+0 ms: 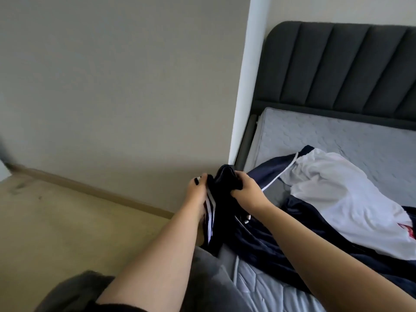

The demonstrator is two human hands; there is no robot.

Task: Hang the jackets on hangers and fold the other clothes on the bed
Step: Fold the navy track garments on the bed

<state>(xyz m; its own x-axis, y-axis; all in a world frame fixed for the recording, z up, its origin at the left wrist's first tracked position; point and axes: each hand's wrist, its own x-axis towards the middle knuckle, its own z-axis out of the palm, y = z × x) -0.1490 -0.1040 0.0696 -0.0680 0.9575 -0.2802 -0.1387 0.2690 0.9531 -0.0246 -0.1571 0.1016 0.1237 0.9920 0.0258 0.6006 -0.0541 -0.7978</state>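
While my left hand pinches the striped edge and my right hand curls over the bunched top, the dark garment hangs between them at the near corner of the bed. Its lower part drapes down toward 6 o'clock. Both sets of fingers are closed on cloth, and neither hand is free.

It looks light and limp, with nothing stiff in it. The fabric seems smooth, perhaps a tracksuit weave, so I judge it may slide through a loose pinch. It will sag wherever I don't support it. The best hold would be at two matching points along one hem or the waistband, spread apart so it falls flat. I can't yet tell whether it is trousers or a jacket, since it is too bunched.

At 3 o'clock from my hands a navy-and-white heap lies spread on the bed, equally soft. The headboard stands at 1 o'clock.

White stripes run down the garment's side, but I can read no logo or word. A red patch on the heap's far right edge is too blurred to read.
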